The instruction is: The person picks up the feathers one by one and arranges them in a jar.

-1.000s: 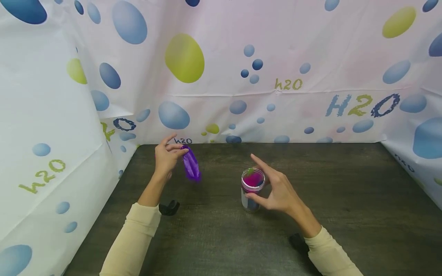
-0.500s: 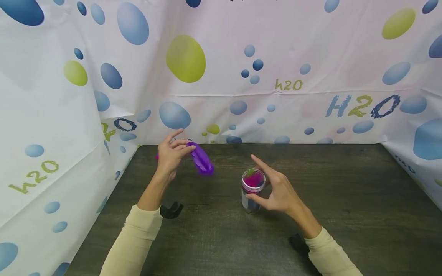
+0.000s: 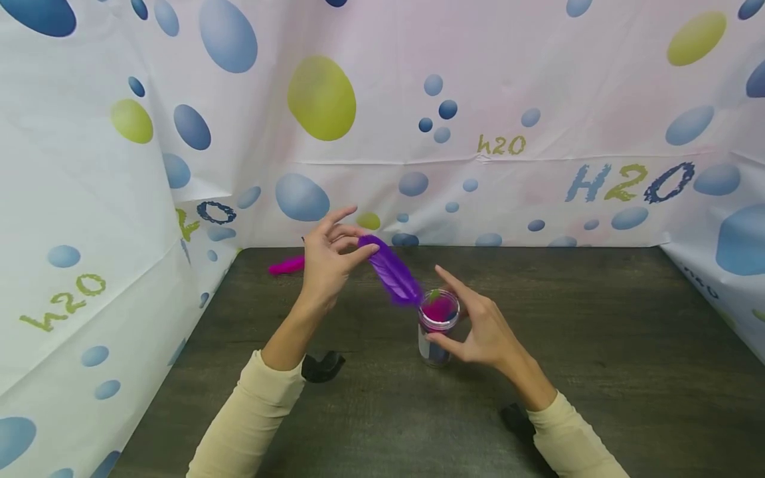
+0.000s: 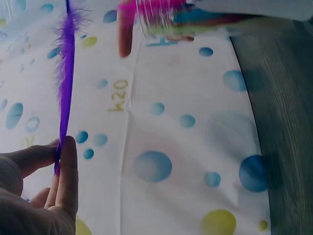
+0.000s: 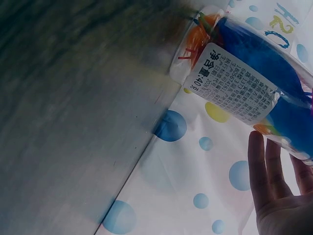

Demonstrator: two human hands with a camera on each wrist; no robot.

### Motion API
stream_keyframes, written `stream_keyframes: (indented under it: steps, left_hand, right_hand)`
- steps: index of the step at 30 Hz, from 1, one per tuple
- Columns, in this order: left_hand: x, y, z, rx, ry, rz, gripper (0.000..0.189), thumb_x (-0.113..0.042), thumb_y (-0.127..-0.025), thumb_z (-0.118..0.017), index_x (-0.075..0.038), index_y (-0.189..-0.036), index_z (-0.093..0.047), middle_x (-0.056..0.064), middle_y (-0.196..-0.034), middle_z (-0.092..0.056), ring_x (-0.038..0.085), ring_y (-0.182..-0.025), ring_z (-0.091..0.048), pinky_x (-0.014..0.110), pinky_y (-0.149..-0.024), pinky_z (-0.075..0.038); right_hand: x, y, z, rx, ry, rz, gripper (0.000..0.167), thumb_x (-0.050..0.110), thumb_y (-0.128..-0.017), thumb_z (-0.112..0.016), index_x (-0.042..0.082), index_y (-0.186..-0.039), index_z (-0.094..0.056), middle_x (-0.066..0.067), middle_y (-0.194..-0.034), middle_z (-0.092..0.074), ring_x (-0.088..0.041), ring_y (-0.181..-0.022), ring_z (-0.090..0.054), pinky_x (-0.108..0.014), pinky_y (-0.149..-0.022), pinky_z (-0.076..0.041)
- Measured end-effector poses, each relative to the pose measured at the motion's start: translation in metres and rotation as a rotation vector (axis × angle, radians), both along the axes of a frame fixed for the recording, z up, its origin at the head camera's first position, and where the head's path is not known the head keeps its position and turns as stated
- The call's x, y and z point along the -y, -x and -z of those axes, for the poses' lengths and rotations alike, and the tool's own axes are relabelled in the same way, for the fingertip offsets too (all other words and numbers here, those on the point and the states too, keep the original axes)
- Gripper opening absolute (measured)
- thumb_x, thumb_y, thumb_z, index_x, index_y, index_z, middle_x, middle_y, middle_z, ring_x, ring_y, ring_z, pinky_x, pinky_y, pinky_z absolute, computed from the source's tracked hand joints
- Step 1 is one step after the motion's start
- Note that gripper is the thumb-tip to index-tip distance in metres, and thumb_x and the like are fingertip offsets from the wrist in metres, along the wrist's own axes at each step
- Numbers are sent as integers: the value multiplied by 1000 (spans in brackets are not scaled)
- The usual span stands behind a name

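My left hand (image 3: 329, 262) pinches a purple feather (image 3: 394, 275) by one end, between thumb and fingers. In the head view the feather slants down to the right, its free tip beside the jar's mouth. In the left wrist view the feather (image 4: 67, 83) stands upright from the fingertips. A clear open jar (image 3: 433, 345) stands on the table, with pink, green and blue feathers visible inside. My right hand (image 3: 487, 332) holds it from the right, thumb in front. The right wrist view shows a white label (image 5: 234, 83) on the jar and fingers against its side.
A pink feather (image 3: 287, 265) lies on the dark wooden table (image 3: 370, 418) at the back left, partly hidden by my left hand. A white sheet (image 3: 394, 79) printed with blue and green drops hangs behind and along the sides.
My left hand has moved right with the purple feather, bringing its tip to the jar. More of the pink feather has come into view behind it. The right hand and jar stay put.
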State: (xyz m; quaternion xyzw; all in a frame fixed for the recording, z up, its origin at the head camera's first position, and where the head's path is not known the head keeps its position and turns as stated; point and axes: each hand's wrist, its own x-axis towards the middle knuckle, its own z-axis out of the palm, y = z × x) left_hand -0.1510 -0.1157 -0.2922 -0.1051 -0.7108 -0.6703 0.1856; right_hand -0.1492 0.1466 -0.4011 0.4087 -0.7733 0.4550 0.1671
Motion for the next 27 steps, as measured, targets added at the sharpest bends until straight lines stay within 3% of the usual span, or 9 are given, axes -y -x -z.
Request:
stream_keyframes:
  steps: [8, 15, 22, 27]
  left_hand:
    - [-20, 2, 3, -95, 83, 20, 61, 14, -82, -79, 6, -139, -58, 25, -101, -70, 11, -81, -69, 23, -72, -58]
    - [-27, 3, 7, -140, 113, 28, 58, 15, -82, -79, 9, -136, -58, 28, -101, -69, 12, -82, -70, 26, -76, -61]
    - [-34, 2, 9, -175, 159, 25, 57, 16, -82, -78, 10, -134, -58, 28, -102, -69, 42, -93, -72, 37, -77, -64]
    - [-37, 1, 11, -137, 130, 50, 56, 17, -81, -78, 10, -133, -58, 29, -101, -69, 36, -87, -73, 45, -82, -63]
  right_hand:
    - [1, -1, -1, 11, -5, 8, 103, 22, -73, -91, 6, -159, -37, -16, -116, -73, -25, -90, -73, -39, -59, -62]
    - [1, -2, -2, 29, -13, 16, 102, 22, -72, -91, 2, -157, -38, -19, -119, -71, -28, -91, -73, -38, -60, -62]
    - [1, -3, -1, 38, -15, 20, 102, 22, -72, -90, 6, -159, -38, -21, -125, -69, -31, -97, -72, -38, -60, -62]
    - [1, -5, -1, 33, -13, 22, 103, 21, -72, -90, 6, -159, -37, -21, -126, -69, -31, -96, -72, -40, -60, -62]
